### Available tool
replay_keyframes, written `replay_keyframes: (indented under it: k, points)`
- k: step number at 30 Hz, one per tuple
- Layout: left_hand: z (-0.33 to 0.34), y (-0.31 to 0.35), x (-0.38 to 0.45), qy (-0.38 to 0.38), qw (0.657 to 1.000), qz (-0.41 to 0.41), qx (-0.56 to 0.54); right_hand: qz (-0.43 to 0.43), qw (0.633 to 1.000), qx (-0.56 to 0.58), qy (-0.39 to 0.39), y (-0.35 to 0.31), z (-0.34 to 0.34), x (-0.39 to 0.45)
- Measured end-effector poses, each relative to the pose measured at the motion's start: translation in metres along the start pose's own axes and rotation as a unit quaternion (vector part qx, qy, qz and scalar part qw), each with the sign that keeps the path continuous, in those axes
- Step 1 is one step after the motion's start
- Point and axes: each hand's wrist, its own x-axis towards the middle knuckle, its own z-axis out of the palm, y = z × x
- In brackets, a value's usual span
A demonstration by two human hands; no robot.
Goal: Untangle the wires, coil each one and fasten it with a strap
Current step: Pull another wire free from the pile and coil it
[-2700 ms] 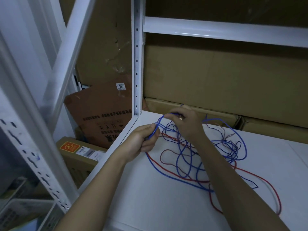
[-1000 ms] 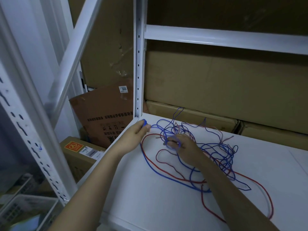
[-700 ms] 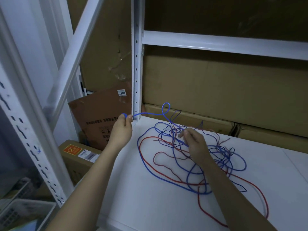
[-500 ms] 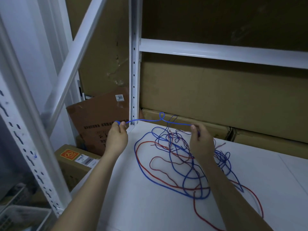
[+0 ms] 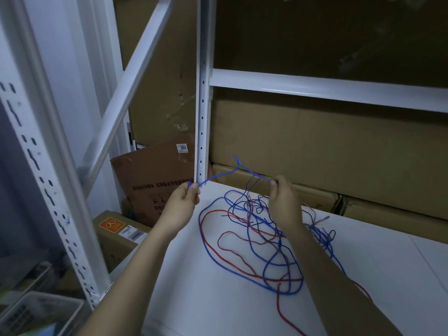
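- The left hand (image 5: pixel 182 206) is raised at the left edge of the white surface (image 5: pixel 218 306), its fingers (image 5: pixel 192 190) pinching one end of a blue wire (image 5: pixel 219 176).
- The right hand (image 5: pixel 284 204) is raised to about the same height, thumb and fingers pinched on the same blue wire farther along.
- Between the two hands the blue wire runs off the surface, rising to a small kink near the middle of the span.
- From the right hand, thin strands drop into the tangle of wires (image 5: pixel 266 241) lying on the surface, which mixes blue loops with red wire (image 5: pixel 232 267).
- A large blue loop and a red loop spread out to the left of the tangle; a red strand trails toward the near edge.
- A white upright post (image 5: pixel 203 93) of the rack stands just behind the left hand, with a crossbar (image 5: pixel 327 89) running right.
- Cardboard boxes (image 5: pixel 315 146) fill the space behind the surface, and a brown carton (image 5: pixel 155 175) with a label reading 3055 leans at the left.
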Motion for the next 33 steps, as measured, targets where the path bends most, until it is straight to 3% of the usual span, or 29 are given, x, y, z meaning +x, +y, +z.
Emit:
replay_keyframes:
  k: [3,6,11,14,18,22,26,30,33]
  points:
    - [0.007,0.010,-0.009,-0.035,0.999,0.004,0.021,-0.034,0.999,0.037,-0.014,-0.014,-0.001,0.001]
    - [0.015,0.020,-0.017,-0.081,0.997,-0.003,0.006,-0.063,0.997,-0.036,-0.031,-0.021,-0.002,0.001]
    - [0.018,0.036,-0.029,-0.191,0.973,-0.029,-0.125,-0.205,0.962,-0.172,-0.062,-0.013,-0.006,-0.005]
    - [0.017,0.040,-0.032,-0.180,0.959,-0.042,-0.215,-0.181,0.952,-0.223,-0.109,0.002,-0.001,-0.011]
    - [0.013,0.039,-0.031,-0.116,0.956,-0.048,-0.266,-0.060,0.979,-0.157,-0.117,0.015,0.002,-0.019]
    - [0.020,0.037,-0.037,-0.125,0.977,-0.032,-0.172,-0.082,0.984,-0.141,-0.069,0.013,0.002,-0.027]
    - [0.033,0.043,-0.042,-0.135,0.978,-0.025,-0.155,-0.135,0.988,0.073,-0.027,-0.013,0.005,-0.039]
    - [0.036,0.048,-0.045,-0.155,0.975,-0.028,-0.157,-0.051,0.976,0.209,-0.038,-0.033,0.011,-0.041]
    - [0.035,0.050,-0.048,-0.166,0.974,-0.031,-0.155,-0.030,0.976,0.214,-0.021,-0.033,0.008,-0.032]
